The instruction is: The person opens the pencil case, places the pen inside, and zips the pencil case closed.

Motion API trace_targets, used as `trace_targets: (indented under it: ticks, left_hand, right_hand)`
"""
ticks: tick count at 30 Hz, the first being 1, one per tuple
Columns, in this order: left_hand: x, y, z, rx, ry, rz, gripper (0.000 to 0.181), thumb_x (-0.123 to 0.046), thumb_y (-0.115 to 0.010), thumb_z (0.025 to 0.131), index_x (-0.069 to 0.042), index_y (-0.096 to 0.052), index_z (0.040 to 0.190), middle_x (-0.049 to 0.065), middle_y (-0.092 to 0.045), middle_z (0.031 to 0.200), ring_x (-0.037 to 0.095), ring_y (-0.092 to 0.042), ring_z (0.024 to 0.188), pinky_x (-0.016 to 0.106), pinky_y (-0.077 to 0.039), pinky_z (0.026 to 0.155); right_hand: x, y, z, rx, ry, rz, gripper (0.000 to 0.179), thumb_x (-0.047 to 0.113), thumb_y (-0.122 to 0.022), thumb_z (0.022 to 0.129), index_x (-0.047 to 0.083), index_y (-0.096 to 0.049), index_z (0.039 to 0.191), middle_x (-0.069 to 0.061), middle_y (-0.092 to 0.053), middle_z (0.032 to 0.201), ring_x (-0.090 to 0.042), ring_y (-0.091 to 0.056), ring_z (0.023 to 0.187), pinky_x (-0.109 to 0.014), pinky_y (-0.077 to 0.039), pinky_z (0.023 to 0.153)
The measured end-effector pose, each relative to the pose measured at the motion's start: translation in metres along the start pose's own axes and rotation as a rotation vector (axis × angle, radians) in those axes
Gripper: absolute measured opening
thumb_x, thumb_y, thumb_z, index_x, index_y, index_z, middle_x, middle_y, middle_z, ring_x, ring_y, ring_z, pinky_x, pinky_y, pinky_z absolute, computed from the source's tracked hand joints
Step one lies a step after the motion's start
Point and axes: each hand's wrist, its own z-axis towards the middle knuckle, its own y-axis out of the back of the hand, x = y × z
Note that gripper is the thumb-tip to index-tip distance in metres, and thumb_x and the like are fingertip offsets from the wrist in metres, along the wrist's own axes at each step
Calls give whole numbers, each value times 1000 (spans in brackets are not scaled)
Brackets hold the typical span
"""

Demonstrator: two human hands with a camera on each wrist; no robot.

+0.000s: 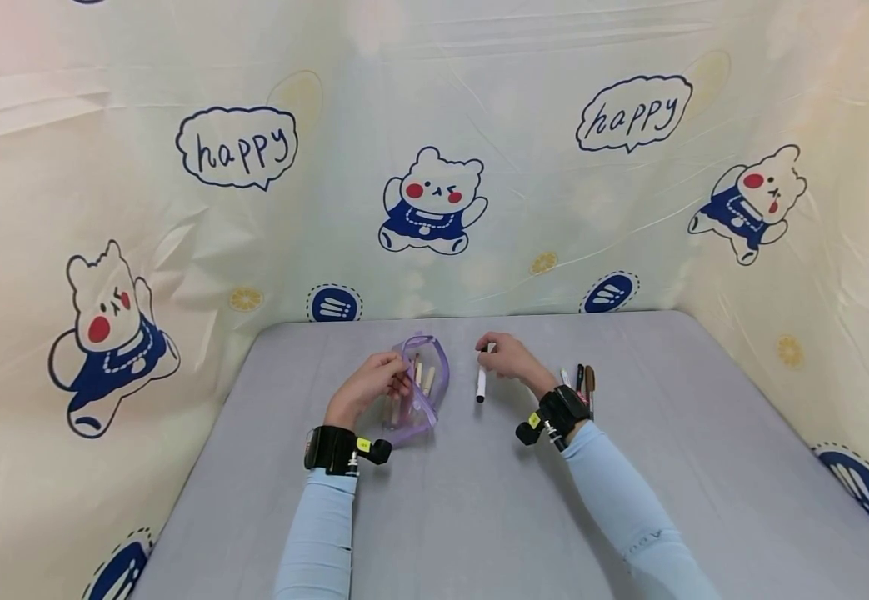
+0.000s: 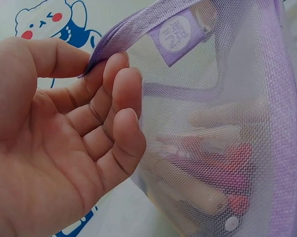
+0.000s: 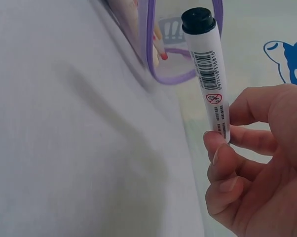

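Between thumb and fingers, my left hand (image 1: 374, 382) pinches the purple edge of a see-through mesh zip pouch (image 2: 281, 118). Through the mesh show several pens or sticks (image 2: 203, 195), some pale and some with red or pink ends; their exact kind is blurred by the mesh. To the right of the pouch, my right hand (image 1: 509, 357) holds a white marker (image 3: 207, 64) by one end. Its black end points away from the fingers, and a barcode shows on its barrel. In the right wrist view the purple-rimmed mouth of the pouch stands behind the marker.
Several more markers (image 1: 589, 379), with black, brown and white parts, lie on the grey tabletop (image 1: 449, 517) beyond my right wrist, partly covered by it. A printed curtain (image 1: 531, 108) with cartoon bears hangs behind the table and along both sides.
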Motion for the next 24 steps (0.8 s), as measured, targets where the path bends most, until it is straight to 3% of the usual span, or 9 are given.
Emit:
trace_targets:
  ticks: [11, 18, 24]
  left_hand:
    - [-1, 0, 0, -15, 3, 7, 26, -20, -44, 103, 2, -57, 97, 6, -61, 79, 17, -58, 70, 29, -49, 63]
    - [-2, -1, 0, -28, 26, 10, 25, -19, -43, 102, 0, -58, 95, 5, -62, 79, 16, -58, 69, 28, -49, 63]
    - [-2, 0, -1, -26, 34, 8, 28, -20, -43, 102, 3, -57, 100, 5, -62, 80, 16, -58, 70, 27, -49, 63]
  right_hand:
    - [25, -20, 12, -38, 78, 42, 36, 18, -57, 91, 4, -59, 123, -10, -65, 90, -23, -61, 75, -25, -47, 57]
    - [36, -32, 19, -69, 86, 48, 35, 19, -56, 92, 5, -58, 124, -10, -66, 91, -28, -65, 79, -26, -50, 59]
    - [49, -45, 20, -118, 111, 24, 31, 19, -58, 91, 7, -60, 120, -9, -66, 89, -17, -60, 68, -24, -48, 57]
